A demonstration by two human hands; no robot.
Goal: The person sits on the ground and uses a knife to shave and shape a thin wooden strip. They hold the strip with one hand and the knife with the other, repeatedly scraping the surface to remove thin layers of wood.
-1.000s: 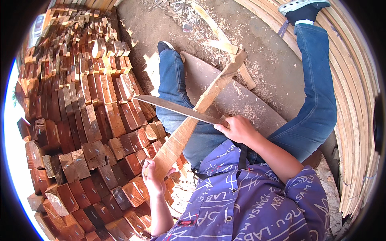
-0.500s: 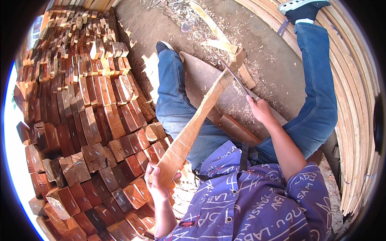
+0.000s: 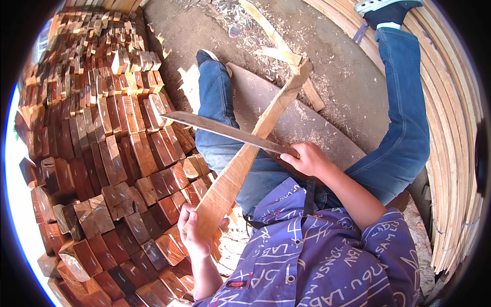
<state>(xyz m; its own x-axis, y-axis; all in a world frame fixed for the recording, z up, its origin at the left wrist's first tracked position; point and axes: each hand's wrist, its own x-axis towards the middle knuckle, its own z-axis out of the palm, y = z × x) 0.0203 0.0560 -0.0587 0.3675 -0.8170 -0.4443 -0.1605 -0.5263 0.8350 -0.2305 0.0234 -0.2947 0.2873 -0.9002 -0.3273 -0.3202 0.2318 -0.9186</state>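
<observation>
A long, shaped piece of pale wood (image 3: pixel 232 176) slants from lower left to upper right across my lap. Its wide near end is gripped by my left hand (image 3: pixel 193 230), with the thumb on top. The narrower far end lies over a brown board between my legs. In my right hand (image 3: pixel 308 159) is the handle of a machete (image 3: pixel 220 128), fingers wrapped round it. The blade crosses over the middle of the wood and points left, its tip above my left leg. Whether the blade touches the wood I cannot tell.
Stacked reddish-brown wood blocks (image 3: pixel 110 199) fill the left side. Long pale planks (image 3: pixel 440 97) run along the right. The brown board (image 3: pixel 327 130) lies between my legs. Beyond it, wood shavings (image 3: pixel 332 74) and offcuts (image 3: pixel 271 30) are scattered on the dirt floor.
The machete has come back from the wood's far end toward me. Its blade has swung round to point left across the wood. My left hand keeps its hold, shifted only slightly.
</observation>
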